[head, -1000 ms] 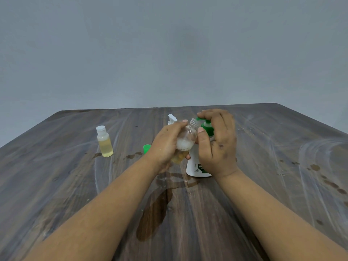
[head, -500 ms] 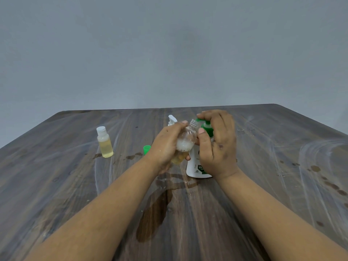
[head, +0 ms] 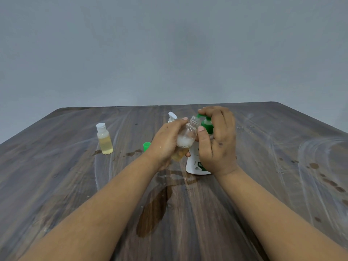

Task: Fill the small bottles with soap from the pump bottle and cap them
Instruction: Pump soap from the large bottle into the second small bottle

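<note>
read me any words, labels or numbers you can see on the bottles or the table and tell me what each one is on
"99": partly readable in white on the green patch of the label on the white pump bottle with the green pump head; the right hand hides the rest.
Small print and a round emblem on the same label: too small to read.
Capped small clear bottle of yellow soap: no text visible.
Dark wooden table: no text.

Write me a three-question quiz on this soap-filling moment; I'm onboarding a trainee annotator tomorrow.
1. True or false: the small clear plastic bottle in the left hand is capped.
2. Which hand presses the green pump head of the white pump bottle?
3. The white-capped small bottle of yellow soap stands: A) on the wooden table, apart from both hands; B) in the right hand.

Key: 1 false; 2 right; 3 A.
</note>
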Available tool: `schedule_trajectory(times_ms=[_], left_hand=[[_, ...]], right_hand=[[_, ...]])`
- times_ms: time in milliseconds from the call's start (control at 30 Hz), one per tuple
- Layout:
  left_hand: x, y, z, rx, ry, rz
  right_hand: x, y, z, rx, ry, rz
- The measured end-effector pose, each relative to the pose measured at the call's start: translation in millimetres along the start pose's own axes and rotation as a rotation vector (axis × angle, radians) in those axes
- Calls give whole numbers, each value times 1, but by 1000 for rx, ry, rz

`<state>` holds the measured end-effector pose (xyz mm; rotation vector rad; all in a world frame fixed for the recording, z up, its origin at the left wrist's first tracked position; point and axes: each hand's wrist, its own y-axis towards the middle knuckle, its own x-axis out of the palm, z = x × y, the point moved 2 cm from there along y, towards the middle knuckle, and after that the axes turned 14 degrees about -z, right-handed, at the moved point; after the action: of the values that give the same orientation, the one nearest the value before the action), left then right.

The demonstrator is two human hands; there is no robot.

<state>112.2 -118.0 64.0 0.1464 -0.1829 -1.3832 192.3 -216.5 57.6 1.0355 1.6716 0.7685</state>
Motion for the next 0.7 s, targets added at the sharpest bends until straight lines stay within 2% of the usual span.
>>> schedule_trajectory(times_ms=[700], left_hand=[[2, -1, 3, 2, 8, 15]], right_hand=[[-1, 0, 0, -5, 15, -14]])
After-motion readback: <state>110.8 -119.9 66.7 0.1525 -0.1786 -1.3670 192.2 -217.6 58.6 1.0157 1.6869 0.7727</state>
